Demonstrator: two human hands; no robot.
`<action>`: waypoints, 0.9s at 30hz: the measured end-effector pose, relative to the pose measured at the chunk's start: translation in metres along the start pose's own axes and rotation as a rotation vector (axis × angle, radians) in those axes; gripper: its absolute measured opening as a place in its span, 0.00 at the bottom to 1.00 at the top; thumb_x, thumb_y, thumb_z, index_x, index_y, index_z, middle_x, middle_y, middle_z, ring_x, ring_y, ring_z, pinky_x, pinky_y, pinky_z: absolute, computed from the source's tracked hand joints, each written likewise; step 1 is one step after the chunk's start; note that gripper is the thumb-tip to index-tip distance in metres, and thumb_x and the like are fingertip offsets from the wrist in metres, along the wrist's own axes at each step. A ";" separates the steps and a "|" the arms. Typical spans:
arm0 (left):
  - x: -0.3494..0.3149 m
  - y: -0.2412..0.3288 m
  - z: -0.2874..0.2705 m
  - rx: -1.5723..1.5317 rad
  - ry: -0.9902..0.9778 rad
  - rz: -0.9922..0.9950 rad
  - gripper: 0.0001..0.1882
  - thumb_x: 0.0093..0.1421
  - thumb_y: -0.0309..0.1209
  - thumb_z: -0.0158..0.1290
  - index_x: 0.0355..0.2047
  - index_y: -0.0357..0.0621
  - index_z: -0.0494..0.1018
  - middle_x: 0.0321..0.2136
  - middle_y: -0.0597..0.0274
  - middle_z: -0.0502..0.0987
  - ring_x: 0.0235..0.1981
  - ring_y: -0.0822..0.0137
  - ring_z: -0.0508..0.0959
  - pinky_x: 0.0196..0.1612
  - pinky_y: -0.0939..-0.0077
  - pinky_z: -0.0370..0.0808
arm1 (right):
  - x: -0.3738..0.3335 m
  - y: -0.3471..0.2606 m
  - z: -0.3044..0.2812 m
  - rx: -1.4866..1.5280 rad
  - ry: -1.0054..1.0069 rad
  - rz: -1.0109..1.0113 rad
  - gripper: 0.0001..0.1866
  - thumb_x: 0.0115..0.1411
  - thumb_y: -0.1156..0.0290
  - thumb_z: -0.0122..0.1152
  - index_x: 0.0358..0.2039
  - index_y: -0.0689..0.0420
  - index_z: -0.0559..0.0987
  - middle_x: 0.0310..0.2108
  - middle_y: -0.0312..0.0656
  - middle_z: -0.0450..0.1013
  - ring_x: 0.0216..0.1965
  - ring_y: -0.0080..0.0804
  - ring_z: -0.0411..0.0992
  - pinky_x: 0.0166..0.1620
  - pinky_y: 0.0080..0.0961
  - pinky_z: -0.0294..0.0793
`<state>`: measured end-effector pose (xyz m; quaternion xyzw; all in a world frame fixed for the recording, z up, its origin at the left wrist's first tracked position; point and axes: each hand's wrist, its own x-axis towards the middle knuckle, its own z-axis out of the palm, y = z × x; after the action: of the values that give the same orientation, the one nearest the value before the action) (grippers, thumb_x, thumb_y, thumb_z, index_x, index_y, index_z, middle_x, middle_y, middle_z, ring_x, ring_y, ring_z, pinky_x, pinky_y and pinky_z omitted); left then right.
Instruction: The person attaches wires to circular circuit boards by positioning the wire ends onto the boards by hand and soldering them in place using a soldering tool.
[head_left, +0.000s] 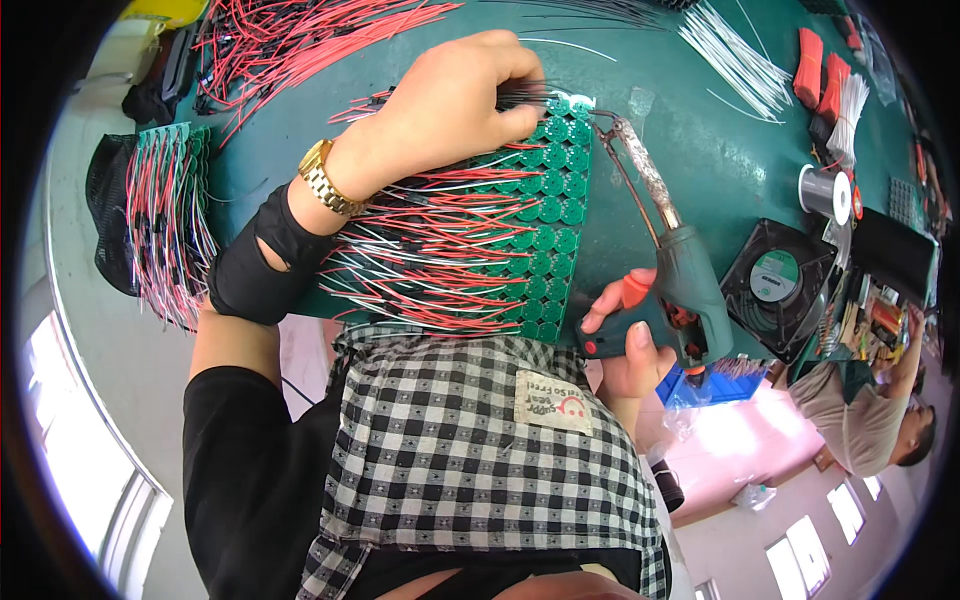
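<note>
A green panel of small round circuit boards [545,240] lies in front of me, with rows of red, white and black wires [430,255] running off its left side. Over the panel's far end, my left hand [450,95] pinches thin black wires [522,94] between thumb and fingers, their ends by the top row of boards. My right hand [638,368] grips a dark green soldering gun [690,275], one finger at its red trigger. The gun's metal tip points at the panel's far right corner; whether it touches cannot be made out.
A wired bundle of boards [170,210] sits at the left. Loose red wires [310,45] and white wires [735,60] lie at the back of the green table. To the right are a solder spool [824,192] and a black fan [778,285]. Another person [860,425] works farther right.
</note>
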<state>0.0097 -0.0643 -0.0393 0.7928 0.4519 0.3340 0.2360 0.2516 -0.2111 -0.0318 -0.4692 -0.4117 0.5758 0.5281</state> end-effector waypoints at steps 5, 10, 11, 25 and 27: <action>0.004 0.002 0.003 0.063 0.024 -0.103 0.09 0.43 0.22 0.58 0.27 0.36 0.74 0.24 0.57 0.72 0.24 0.64 0.75 0.30 0.75 0.72 | 0.004 0.002 0.008 0.029 -0.029 0.037 0.26 0.55 0.63 0.54 0.50 0.67 0.65 0.29 0.50 0.71 0.22 0.31 0.70 0.28 0.24 0.71; 0.006 0.004 0.006 0.125 0.018 -0.125 0.09 0.41 0.22 0.58 0.26 0.36 0.75 0.23 0.58 0.72 0.24 0.64 0.75 0.30 0.75 0.73 | 0.010 0.005 0.011 0.030 -0.039 0.047 0.26 0.55 0.64 0.54 0.50 0.67 0.65 0.29 0.50 0.71 0.22 0.31 0.70 0.27 0.23 0.71; 0.006 0.003 0.006 0.130 0.021 -0.132 0.09 0.41 0.22 0.59 0.26 0.36 0.75 0.23 0.58 0.72 0.24 0.64 0.75 0.30 0.75 0.73 | 0.010 0.006 0.011 0.038 -0.043 0.045 0.26 0.55 0.65 0.54 0.50 0.68 0.65 0.29 0.50 0.71 0.21 0.30 0.69 0.27 0.23 0.70; 0.006 0.003 0.007 0.166 0.027 -0.157 0.11 0.42 0.26 0.59 0.28 0.37 0.76 0.24 0.58 0.73 0.25 0.62 0.76 0.32 0.74 0.74 | 0.014 0.002 0.014 -0.015 -0.061 0.049 0.24 0.55 0.65 0.55 0.48 0.67 0.67 0.28 0.49 0.71 0.20 0.29 0.68 0.25 0.22 0.69; 0.006 0.003 0.008 0.164 0.023 -0.164 0.11 0.42 0.26 0.59 0.29 0.37 0.76 0.25 0.58 0.74 0.25 0.62 0.77 0.32 0.74 0.74 | 0.014 0.001 0.014 -0.033 -0.053 0.061 0.24 0.55 0.65 0.55 0.48 0.67 0.67 0.28 0.49 0.71 0.20 0.29 0.68 0.25 0.22 0.69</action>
<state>0.0191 -0.0611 -0.0409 0.7658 0.5439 0.2846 0.1917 0.2375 -0.1972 -0.0309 -0.4745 -0.4205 0.5970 0.4915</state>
